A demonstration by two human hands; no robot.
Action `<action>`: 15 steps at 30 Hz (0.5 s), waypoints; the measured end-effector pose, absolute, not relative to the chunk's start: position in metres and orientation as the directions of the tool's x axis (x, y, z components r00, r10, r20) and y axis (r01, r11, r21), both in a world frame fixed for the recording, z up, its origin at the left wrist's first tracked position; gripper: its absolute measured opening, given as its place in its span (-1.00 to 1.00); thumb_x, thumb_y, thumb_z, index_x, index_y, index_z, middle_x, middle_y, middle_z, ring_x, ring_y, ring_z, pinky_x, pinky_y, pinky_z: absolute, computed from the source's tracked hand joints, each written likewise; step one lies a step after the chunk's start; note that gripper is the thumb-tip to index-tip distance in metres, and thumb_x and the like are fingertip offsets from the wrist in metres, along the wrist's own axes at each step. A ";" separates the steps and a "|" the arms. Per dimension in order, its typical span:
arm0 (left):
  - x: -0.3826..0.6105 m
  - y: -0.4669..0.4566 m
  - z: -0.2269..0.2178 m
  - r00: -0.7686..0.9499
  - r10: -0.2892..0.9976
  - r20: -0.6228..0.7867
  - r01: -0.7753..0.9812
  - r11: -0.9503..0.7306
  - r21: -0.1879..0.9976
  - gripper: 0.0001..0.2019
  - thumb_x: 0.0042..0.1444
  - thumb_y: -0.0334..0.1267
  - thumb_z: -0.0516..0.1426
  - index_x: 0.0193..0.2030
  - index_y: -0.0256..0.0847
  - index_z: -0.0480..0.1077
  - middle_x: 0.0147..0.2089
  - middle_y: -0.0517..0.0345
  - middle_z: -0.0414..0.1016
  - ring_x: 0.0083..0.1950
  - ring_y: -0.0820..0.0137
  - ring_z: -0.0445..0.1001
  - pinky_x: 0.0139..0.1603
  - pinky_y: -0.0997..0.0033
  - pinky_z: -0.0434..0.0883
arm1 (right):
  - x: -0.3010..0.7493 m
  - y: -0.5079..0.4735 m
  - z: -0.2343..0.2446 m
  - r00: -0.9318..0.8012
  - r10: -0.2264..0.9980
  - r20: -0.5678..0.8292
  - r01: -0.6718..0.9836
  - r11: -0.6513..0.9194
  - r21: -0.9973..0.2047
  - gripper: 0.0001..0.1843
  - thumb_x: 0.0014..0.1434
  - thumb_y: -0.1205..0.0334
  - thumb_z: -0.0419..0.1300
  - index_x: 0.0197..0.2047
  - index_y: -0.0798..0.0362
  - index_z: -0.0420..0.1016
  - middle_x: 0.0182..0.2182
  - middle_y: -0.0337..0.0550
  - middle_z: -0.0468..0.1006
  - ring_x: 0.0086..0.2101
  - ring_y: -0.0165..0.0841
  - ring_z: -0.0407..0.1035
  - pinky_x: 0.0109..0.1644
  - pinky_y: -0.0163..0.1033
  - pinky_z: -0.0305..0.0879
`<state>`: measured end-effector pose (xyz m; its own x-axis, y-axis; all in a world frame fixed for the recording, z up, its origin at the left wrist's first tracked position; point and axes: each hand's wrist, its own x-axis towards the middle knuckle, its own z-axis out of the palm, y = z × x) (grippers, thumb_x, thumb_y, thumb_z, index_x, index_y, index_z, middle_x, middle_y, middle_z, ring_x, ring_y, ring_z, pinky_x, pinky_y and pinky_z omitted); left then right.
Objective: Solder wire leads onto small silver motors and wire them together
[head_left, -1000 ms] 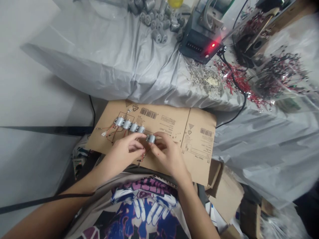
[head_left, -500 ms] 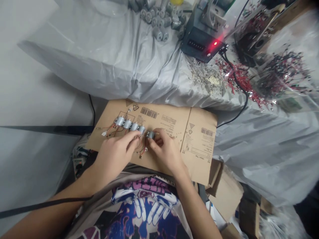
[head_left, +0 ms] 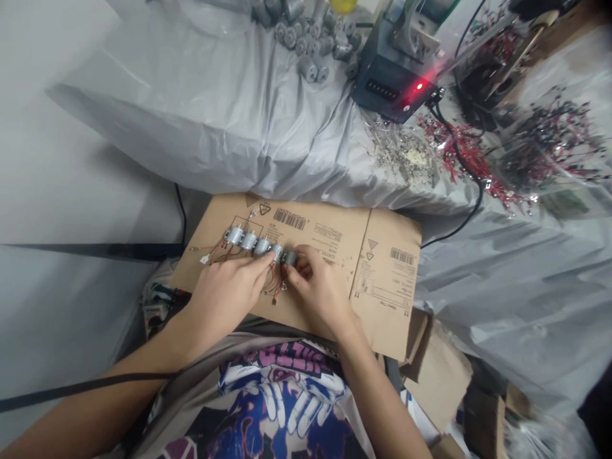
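Several small silver DC motors [head_left: 262,246] lie in a row on a flattened cardboard sheet [head_left: 387,280], joined by thin red and black wires [head_left: 222,252]. My right hand [head_left: 318,296] pinches the last motor [head_left: 289,258] at the end of the row. My left hand [head_left: 224,296] lies just beside it, fingertips on the neighbouring motor [head_left: 276,252]. Between my hands, short wires and small terminals [head_left: 275,287] are partly hidden by my fingers.
Beyond the cardboard, grey plastic sheeting [head_left: 215,140] holds a heap of motors [head_left: 310,48], a dark bench device with a red light [head_left: 392,83], metal scraps [head_left: 401,153], and bagged red-and-black wires [head_left: 545,143]. A black cable [head_left: 471,217] runs alongside.
The pinched motor has moved closer to the end of the row. My left fingers have straightened and reached forward onto the row. The view has shifted slightly.
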<state>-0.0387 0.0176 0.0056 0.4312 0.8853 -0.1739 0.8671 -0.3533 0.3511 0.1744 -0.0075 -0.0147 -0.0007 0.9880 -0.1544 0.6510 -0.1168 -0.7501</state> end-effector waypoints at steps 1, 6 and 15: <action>-0.039 0.017 0.006 0.432 0.884 -0.178 0.868 -0.354 0.348 -0.58 0.57 -0.19 0.06 0.42 0.06 0.56 0.05 -0.04 0.79 -0.09 -0.01 0.75 -0.28 0.22 0.36 | 0.174 -0.007 -0.014 -0.003 0.988 -0.158 0.650 -0.118 -0.750 -0.69 0.39 0.21 0.33 0.18 -0.04 0.58 -0.29 -0.21 0.69 -0.30 -0.27 0.59 -0.12 -0.20 0.42; -0.039 0.017 0.006 0.427 0.885 -0.188 0.871 -0.346 0.347 -0.58 0.58 -0.17 0.05 0.43 0.06 0.55 0.02 -0.05 0.79 -0.09 0.01 0.75 -0.27 0.24 0.37 | 0.169 -0.003 -0.012 -0.022 0.984 -0.178 0.640 -0.122 -0.758 -0.69 0.40 0.22 0.32 0.19 -0.04 0.58 -0.29 -0.22 0.68 -0.30 -0.28 0.59 -0.14 -0.21 0.43; -0.040 0.017 0.006 0.426 0.883 -0.199 0.867 -0.336 0.369 -0.59 0.57 -0.18 0.06 0.43 0.07 0.55 0.03 -0.05 0.79 -0.08 0.01 0.75 -0.26 0.25 0.36 | 0.168 -0.004 -0.014 -0.014 0.984 -0.179 0.640 -0.129 -0.757 -0.67 0.42 0.20 0.32 0.22 -0.06 0.56 -0.27 -0.22 0.70 -0.27 -0.26 0.62 -0.11 -0.19 0.44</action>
